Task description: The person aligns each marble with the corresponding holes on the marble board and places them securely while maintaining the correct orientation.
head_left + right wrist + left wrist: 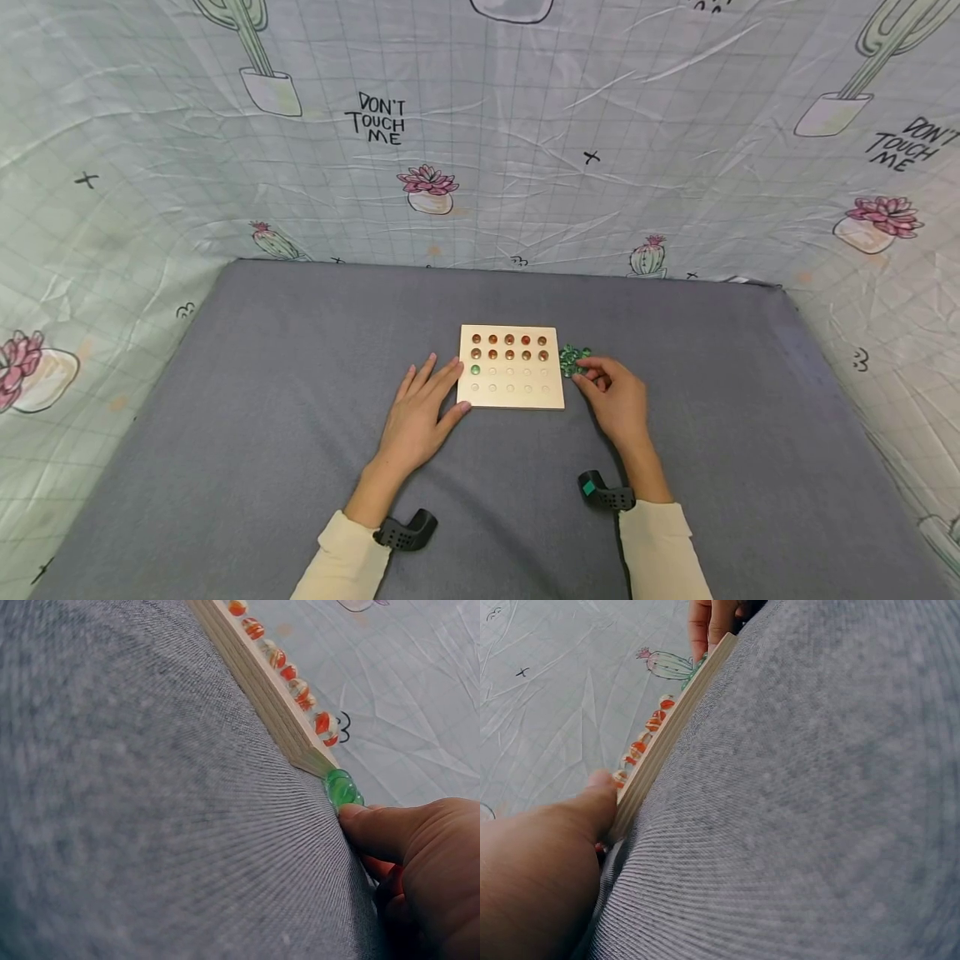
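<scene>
A pale wooden board (525, 400) with rows of round hollows lies flat on the cloth. Orange-and-clear marbles (509, 354) fill its two far rows, and one green marble (476, 369) sits at the left of the third row. My left hand (417, 418) has its fingers spread, with the fingertips and thumb against the board's left edge. At the right edge, my right hand (617, 400) has thumb and forefinger at a cluster of green marbles (568, 358). In the right wrist view the thumb touches a green marble (343, 787); the forefinger's contact is hidden.
A grey cloth (300, 358) covers the table and shows a few creases. Patterned fabric (510, 108) hangs behind and along both sides. Each wrist wears a black camera mount, one at the left wrist (408, 531), one at the right wrist (606, 493).
</scene>
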`<state>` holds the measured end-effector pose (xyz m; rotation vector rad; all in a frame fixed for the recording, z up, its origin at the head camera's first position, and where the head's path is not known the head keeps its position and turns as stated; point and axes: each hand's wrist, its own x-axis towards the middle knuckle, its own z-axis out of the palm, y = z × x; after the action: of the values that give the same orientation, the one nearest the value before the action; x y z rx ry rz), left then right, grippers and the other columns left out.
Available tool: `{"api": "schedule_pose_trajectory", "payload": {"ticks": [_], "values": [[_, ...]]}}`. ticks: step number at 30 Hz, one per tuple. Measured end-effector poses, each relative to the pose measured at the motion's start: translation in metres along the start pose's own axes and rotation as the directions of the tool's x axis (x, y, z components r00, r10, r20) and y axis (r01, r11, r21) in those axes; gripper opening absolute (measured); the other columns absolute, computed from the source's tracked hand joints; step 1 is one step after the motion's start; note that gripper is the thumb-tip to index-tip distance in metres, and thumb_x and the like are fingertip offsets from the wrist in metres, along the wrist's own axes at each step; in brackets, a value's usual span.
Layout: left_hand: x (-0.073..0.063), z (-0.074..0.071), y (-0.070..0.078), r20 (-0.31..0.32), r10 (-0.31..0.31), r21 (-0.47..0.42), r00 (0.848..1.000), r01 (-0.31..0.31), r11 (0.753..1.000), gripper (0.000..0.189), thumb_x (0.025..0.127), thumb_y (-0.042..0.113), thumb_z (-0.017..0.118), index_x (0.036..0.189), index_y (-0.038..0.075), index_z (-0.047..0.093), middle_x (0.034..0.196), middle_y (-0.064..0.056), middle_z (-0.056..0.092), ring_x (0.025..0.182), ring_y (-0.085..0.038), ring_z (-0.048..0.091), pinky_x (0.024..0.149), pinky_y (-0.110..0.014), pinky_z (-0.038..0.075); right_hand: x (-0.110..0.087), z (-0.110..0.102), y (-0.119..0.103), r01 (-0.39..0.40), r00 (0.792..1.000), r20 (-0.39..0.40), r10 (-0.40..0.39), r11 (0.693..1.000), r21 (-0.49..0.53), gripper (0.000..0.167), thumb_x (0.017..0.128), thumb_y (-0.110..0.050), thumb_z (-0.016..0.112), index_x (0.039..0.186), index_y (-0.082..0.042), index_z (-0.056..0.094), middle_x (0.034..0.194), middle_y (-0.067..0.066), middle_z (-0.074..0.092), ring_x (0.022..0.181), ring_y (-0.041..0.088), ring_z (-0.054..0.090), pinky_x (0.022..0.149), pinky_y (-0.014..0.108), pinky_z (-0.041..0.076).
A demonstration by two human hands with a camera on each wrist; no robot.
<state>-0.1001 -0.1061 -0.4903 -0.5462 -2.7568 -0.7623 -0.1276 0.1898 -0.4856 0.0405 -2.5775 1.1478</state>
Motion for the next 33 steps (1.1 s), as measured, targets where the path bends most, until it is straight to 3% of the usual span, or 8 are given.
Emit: {"api": "schedule_pose_trajectory", "payload": {"ticks": [9,19,33], "values": [[0.011,0.006,-0.001,-0.011,0.005,-0.002,1.000,-0.005,1.000,0.061,0.092,0.042,0.061,0.143,0.010,0.047,0.146,-0.006,0.044,0.140,-0.032,0.027,0.115,-0.052,0.013,-0.001,0.001,0.002,-0.004,1.000,-0.007,0.003,1.000,-0.012,0.018,0.083,-0.014,0.077,0.099,-0.008,0.073,0.073,0.001,0.059,0.057,0.014,0.045,0.049,0.026,0.035],[0.014,0.004,0.000,0.006,-0.007,-0.007,1.000,0.007,1.000,0.062,0.092,0.041,0.062,0.144,0.011,0.046,0.149,-0.002,0.039,0.141,-0.030,0.025,0.116,-0.050,0.010,0.000,0.000,0.001,-0.002,1.000,-0.015,0.002,1.000,-0.002,0.017,0.083,-0.014,0.076,0.099,-0.008,0.072,0.074,0.001,0.059,0.058,0.014,0.045,0.050,0.026,0.035],[0.014,0.003,-0.001,-0.006,0.015,0.005,1.000,-0.015,1.000,0.060,0.091,0.039,0.064,0.142,0.010,0.048,0.148,-0.004,0.042,0.140,-0.032,0.026,0.115,-0.052,0.013,0.000,0.000,-0.006,-0.055,0.998,-0.025,0.058,0.991,0.120,0.017,0.085,-0.015,0.074,0.100,-0.008,0.072,0.078,0.002,0.061,0.065,0.015,0.053,0.053,0.019,0.040]]}}
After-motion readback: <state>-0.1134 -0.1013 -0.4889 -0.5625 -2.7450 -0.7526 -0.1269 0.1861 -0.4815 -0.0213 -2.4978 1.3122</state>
